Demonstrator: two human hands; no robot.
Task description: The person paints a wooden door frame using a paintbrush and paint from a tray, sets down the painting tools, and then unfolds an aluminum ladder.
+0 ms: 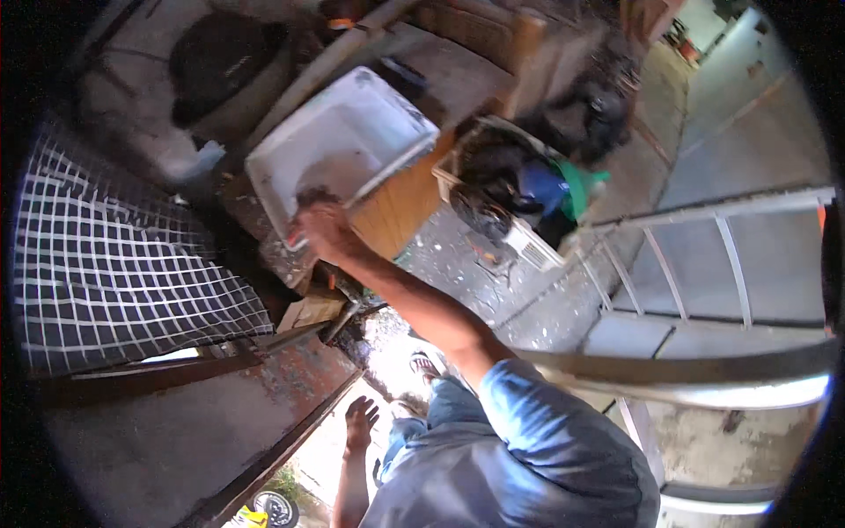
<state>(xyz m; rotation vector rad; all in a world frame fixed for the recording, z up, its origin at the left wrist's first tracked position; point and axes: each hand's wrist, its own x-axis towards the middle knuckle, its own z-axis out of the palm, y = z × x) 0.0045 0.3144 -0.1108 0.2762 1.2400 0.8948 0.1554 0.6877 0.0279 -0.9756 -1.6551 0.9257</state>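
My right arm stretches out to a white rectangular tub [370,132] that stands on a wooden surface. My right hand [321,227] is at the near left corner of this tub, over or on its rim. Its fingers are blurred and partly hidden, so I cannot tell whether they grip anything. A dark patch lies just beyond the fingers inside the tub, and a small red bit shows beside the hand. Low in the view my left hand [359,422] hangs beside my legs, its fingers apart, holding nothing.
A white crate [537,242] holds dark items, a blue thing and green plastic [579,187]. White wire mesh [114,255] stands at left. A dark round container [224,66] sits at the far left. A pale ladder-like frame [731,264] is at right. Pale specks litter the floor.
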